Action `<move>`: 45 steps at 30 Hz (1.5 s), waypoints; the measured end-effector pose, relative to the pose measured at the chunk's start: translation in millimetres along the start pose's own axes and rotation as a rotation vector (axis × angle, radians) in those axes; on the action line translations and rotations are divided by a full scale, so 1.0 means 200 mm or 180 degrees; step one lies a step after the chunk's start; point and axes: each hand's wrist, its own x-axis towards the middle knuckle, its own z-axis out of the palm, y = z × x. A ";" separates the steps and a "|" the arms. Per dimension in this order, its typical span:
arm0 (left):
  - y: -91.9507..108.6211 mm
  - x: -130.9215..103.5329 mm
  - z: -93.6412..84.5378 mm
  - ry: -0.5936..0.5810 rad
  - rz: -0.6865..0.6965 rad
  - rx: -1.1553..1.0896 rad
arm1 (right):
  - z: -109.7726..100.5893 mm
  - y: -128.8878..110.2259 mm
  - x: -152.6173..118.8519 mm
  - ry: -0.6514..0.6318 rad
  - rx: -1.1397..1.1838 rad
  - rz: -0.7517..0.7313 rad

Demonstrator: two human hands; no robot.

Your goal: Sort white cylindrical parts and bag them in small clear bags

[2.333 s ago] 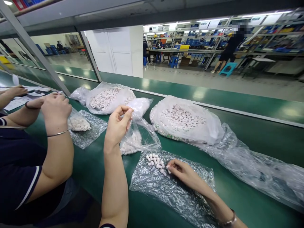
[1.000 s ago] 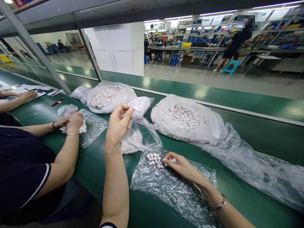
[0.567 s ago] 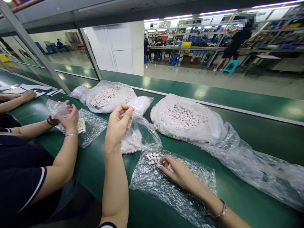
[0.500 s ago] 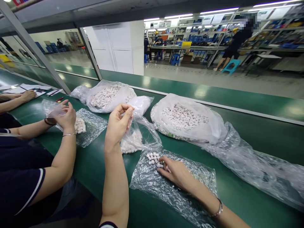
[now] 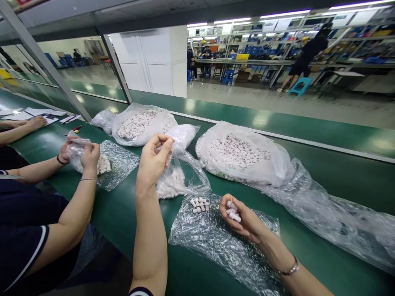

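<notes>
Turning palm-up and drawing back from the loose pieces [image 5: 200, 204] since half a second ago, the right hand [image 5: 242, 218] is now hovering over the crinkled plastic [image 5: 212, 242]. Its grip is curling around several white fittings [image 5: 233, 211], which are showing in the cupped palm above that plastic. The loose pieces, also white, are lying in a small cluster on the plastic's far left part.

Meanwhile the left hand [image 5: 154, 160] is staying raised, beyond the plastic's far left corner. Its grip is pinching the upper edge of a clear bag [image 5: 171, 187] between thumb and fingers; the bag is sitting just beyond that same corner, holding a heap of white pieces at its bottom.

Beyond the plastic's far edge, a large bag [image 5: 237, 152] is spreading across the green table [image 5: 119, 218], full of similar pieces. Farther off, beyond the clear bag, a second full bag [image 5: 138, 125] is resting. Well to the left of the plastic, a co-worker's hands [image 5: 90, 155] are holding up a small bag [image 5: 75, 154].
</notes>
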 end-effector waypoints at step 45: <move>0.00 0.01 -0.06 0.0135 -0.0121 -0.0062 | 0.59 -0.61 0.51 -0.0021 -0.5329 -0.2352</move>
